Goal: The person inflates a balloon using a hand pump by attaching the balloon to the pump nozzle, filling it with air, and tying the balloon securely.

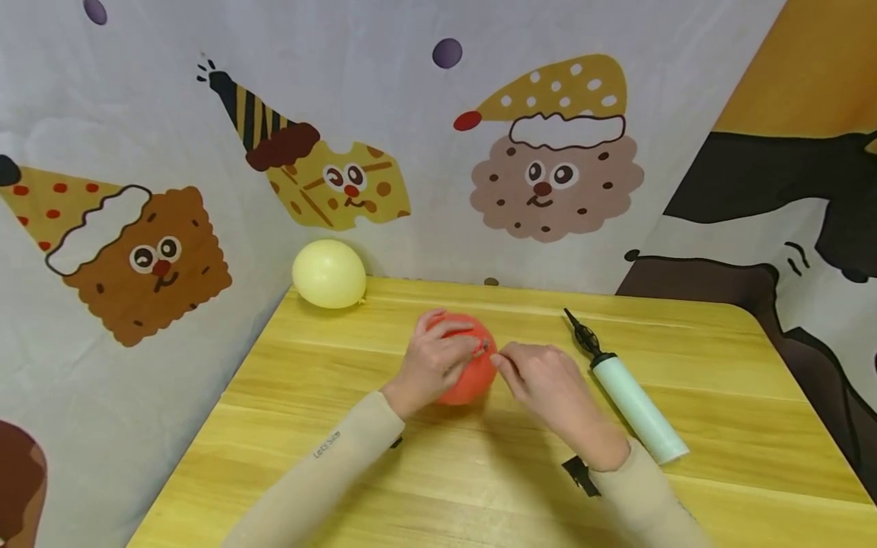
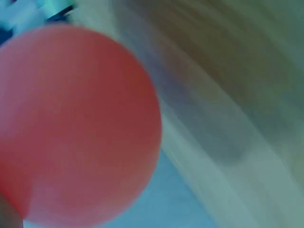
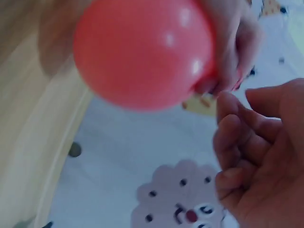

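A round, inflated red balloon (image 1: pixel 473 380) is held just above the table by my left hand (image 1: pixel 438 358). Its fingers curl over the balloon's side and pinch the neck, as the right wrist view also shows with the balloon (image 3: pixel 142 52) beside the left hand (image 3: pixel 232 42). Close to that neck is my right hand (image 1: pixel 548 377), its fingers loosely bent. In the right wrist view the right hand (image 3: pixel 261 147) has its thumb and forefinger slightly apart, with nothing visible between them. The balloon (image 2: pixel 80 123) fills much of the left wrist view; the left hand is nearly hidden there.
On the wooden table (image 1: pixel 315 472), a pale green hand pump (image 1: pixel 640 411) with a black nozzle lies right of my right hand. A yellow balloon (image 1: pixel 329 274) rests at the back left corner. Behind stands a printed cartoon backdrop (image 1: pixel 425 99).
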The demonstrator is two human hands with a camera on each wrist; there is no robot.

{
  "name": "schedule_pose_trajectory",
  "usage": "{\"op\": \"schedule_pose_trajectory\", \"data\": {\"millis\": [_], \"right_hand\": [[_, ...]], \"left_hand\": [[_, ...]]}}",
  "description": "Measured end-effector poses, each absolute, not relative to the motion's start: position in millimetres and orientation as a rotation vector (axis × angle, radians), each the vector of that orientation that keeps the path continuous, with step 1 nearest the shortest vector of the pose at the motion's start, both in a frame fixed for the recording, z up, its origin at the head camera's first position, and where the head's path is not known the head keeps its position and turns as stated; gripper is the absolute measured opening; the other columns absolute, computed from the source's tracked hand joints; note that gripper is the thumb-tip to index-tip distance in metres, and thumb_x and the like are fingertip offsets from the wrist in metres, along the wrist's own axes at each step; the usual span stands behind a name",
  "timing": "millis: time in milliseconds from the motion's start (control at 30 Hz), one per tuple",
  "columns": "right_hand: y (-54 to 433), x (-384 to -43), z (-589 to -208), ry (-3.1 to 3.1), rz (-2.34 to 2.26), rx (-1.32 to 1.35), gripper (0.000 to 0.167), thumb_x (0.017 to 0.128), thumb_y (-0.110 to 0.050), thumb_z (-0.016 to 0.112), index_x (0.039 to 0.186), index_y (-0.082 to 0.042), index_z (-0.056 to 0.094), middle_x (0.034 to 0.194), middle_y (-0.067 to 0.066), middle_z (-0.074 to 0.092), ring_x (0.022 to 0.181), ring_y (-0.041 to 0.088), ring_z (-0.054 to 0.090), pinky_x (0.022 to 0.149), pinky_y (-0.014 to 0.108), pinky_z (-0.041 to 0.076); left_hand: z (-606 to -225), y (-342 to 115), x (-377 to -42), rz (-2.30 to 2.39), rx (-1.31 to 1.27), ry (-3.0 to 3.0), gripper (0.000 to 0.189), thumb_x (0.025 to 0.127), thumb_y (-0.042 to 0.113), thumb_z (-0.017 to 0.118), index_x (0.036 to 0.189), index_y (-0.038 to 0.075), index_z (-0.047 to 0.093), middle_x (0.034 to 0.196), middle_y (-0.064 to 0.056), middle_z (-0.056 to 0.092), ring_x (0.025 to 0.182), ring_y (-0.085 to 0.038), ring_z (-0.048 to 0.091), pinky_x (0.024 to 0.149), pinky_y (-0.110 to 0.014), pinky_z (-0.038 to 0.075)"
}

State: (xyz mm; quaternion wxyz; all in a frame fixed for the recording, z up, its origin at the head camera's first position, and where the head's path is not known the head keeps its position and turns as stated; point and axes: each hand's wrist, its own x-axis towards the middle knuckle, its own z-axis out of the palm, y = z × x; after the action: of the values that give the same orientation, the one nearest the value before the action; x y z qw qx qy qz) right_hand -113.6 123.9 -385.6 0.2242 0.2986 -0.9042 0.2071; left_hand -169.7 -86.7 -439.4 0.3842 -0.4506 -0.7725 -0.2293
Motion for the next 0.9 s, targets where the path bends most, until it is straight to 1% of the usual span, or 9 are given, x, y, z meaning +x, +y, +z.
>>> {"op": "schedule_pose_trajectory", "data": {"millis": [67,100,167,233,333,433,567,700,900], "right_hand": [[131.2,-120.2,-383.1,-2.523,0.680,0.826,0.006,0.098,-0.010,0.072,0.094,-0.005,0.072,0.077,0.000,0.065,0.064,0.013,0.058,0.057,0.030,0.052],[134.5,-123.5,-382.4,-2.535,0.748,0.832,0.008,0.099,-0.009,0.071,0.105,-0.005,0.074,0.088,0.002,0.070,0.073,0.015,0.063,0.062,0.032,0.056],[140.0,-130.3,-383.3,-2.557,0.900,0.868,0.021,0.099,-0.008,0.070,0.119,-0.005,0.074,0.107,0.005,0.073,0.090,0.020,0.068,0.072,0.038,0.060],[144.1,-135.1,-385.6,-2.584,1.057,0.912,0.028,0.099,-0.009,0.070,0.128,-0.009,0.073,0.117,0.003,0.073,0.099,0.020,0.069,0.077,0.040,0.061],[147.7,-139.0,-388.6,-2.603,1.259,0.964,0.030,0.099,-0.008,0.071,0.128,-0.014,0.075,0.116,-0.003,0.073,0.102,0.016,0.068,0.080,0.038,0.061],[149.3,-139.8,-389.2,-2.614,1.377,0.973,0.028,0.099,-0.011,0.071,0.125,-0.018,0.076,0.113,-0.008,0.073,0.101,0.013,0.068,0.080,0.035,0.059],[150.1,-139.0,-387.0,-2.639,1.471,0.966,0.025,0.100,-0.016,0.071,0.123,-0.020,0.077,0.111,-0.010,0.074,0.101,0.013,0.068,0.081,0.035,0.058],[150.2,-137.3,-385.3,-2.682,1.531,0.924,0.022,0.100,-0.021,0.072,0.121,-0.022,0.079,0.109,-0.011,0.074,0.101,0.015,0.068,0.083,0.036,0.059],[148.4,-136.4,-385.4,-2.752,1.548,0.831,0.018,0.099,-0.025,0.074,0.116,-0.024,0.080,0.106,-0.011,0.075,0.098,0.017,0.067,0.081,0.035,0.059]], "left_hand": [[-437.5,-88.7,-168.8,-0.834,-1.179,-2.076,0.013,0.090,0.010,0.079,0.103,0.013,0.082,0.101,0.001,0.079,0.107,-0.021,0.070,0.102,-0.053,0.049],[-435.5,-88.8,-167.8,-0.980,-1.198,-2.134,0.014,0.092,0.009,0.077,0.104,0.012,0.082,0.104,0.001,0.078,0.108,-0.020,0.069,0.102,-0.050,0.050],[-432.6,-87.8,-166.4,-1.313,-1.228,-2.244,0.015,0.097,0.010,0.073,0.108,0.011,0.082,0.109,-0.001,0.078,0.112,-0.020,0.067,0.102,-0.045,0.051],[-430.2,-86.5,-164.3,-1.661,-1.205,-2.313,0.017,0.101,0.011,0.068,0.112,0.009,0.080,0.113,-0.003,0.077,0.114,-0.020,0.064,0.102,-0.041,0.052],[-428.2,-86.3,-161.8,-2.056,-1.139,-2.328,0.020,0.104,0.014,0.064,0.116,0.005,0.078,0.110,-0.004,0.077,0.116,-0.021,0.065,0.101,-0.042,0.053],[-428.3,-88.0,-161.0,-2.235,-1.126,-2.311,0.024,0.105,0.016,0.062,0.119,0.001,0.075,0.107,-0.006,0.078,0.116,-0.023,0.066,0.101,-0.042,0.054],[-429.7,-89.9,-162.3,-2.331,-1.175,-2.263,0.027,0.106,0.017,0.060,0.119,-0.004,0.072,0.105,-0.007,0.078,0.115,-0.024,0.068,0.102,-0.043,0.054],[-429.8,-91.1,-162.4,-2.361,-1.207,-2.245,0.029,0.107,0.017,0.059,0.118,-0.006,0.071,0.104,-0.005,0.078,0.115,-0.022,0.068,0.104,-0.043,0.052],[-431.6,-92.1,-161.9,-2.404,-1.194,-2.244,0.032,0.107,0.019,0.059,0.118,-0.009,0.070,0.103,-0.003,0.078,0.114,-0.020,0.068,0.106,-0.043,0.051]]}}
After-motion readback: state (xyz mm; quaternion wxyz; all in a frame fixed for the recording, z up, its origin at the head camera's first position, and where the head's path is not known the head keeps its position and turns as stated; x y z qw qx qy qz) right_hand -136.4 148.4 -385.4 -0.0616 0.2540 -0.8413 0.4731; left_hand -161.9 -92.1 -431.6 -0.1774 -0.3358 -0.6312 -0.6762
